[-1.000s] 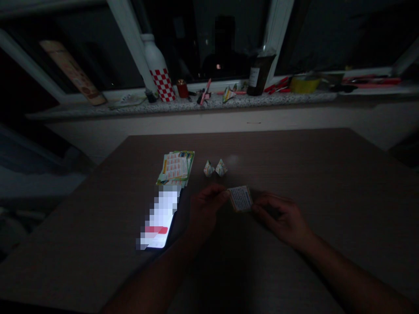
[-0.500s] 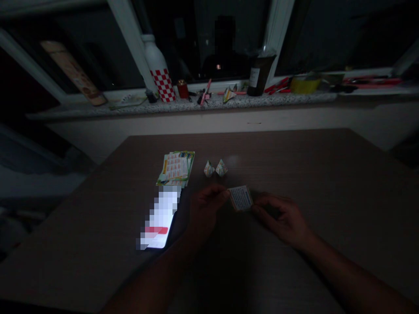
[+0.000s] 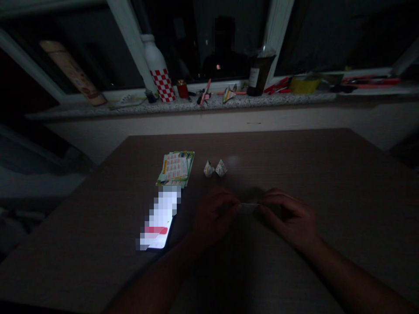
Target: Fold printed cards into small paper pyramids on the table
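Observation:
Between my two hands is a small folded paper (image 3: 250, 204), now seen nearly edge-on as a thin pale line. My left hand (image 3: 218, 213) pinches its left end between thumb and fingers. At the other end, my right hand (image 3: 291, 213) grips it the same way. Just beyond my left hand, two small folded paper pieces (image 3: 215, 168) with pointed tops stand side by side on the table. A stack of printed paper sheets (image 3: 175, 168) lies to their left. Dim light hides the print on the held paper.
A lit phone (image 3: 160, 218) lies on the wooden table (image 3: 294, 161), left of my left hand. On the granite windowsill (image 3: 183, 105) behind stand a red-checked white bottle (image 3: 160, 72), a dark bag (image 3: 260, 74), a small red jar (image 3: 182, 89) and several pens.
The folded paper has turned from showing its printed face to nearly edge-on. Both hands have shifted slightly right, still holding its ends. The things on the table and sill stay put.

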Demonstrator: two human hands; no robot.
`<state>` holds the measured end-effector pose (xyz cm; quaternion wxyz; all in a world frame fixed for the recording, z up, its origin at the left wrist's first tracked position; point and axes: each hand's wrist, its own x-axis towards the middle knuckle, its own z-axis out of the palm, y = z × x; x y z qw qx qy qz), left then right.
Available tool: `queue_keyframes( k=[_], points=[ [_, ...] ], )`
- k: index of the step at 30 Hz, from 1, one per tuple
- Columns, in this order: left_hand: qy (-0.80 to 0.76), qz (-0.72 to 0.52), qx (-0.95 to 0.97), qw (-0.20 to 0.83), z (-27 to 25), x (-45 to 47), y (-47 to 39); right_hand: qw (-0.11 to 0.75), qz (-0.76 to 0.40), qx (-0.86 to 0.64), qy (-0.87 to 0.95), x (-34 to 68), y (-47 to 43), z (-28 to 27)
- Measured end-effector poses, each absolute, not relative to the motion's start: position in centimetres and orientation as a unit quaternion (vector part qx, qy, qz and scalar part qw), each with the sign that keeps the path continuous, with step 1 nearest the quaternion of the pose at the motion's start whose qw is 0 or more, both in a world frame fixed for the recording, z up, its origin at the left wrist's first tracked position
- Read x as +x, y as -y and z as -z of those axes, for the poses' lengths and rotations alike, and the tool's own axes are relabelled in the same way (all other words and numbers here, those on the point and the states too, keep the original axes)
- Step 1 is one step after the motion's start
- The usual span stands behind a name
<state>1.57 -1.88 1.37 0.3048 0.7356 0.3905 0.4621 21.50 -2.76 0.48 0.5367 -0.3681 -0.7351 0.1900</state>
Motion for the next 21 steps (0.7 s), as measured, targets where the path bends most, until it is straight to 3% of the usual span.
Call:
queue_keyframes(
  k=[21],
  points=[
    [-0.351, -0.476, 0.774, 0.228, -1.72, 1.58, 2.39, 0.563, -0.153, -0.335, 0.74, 21.48, 2.88, -1.17]
  ],
)
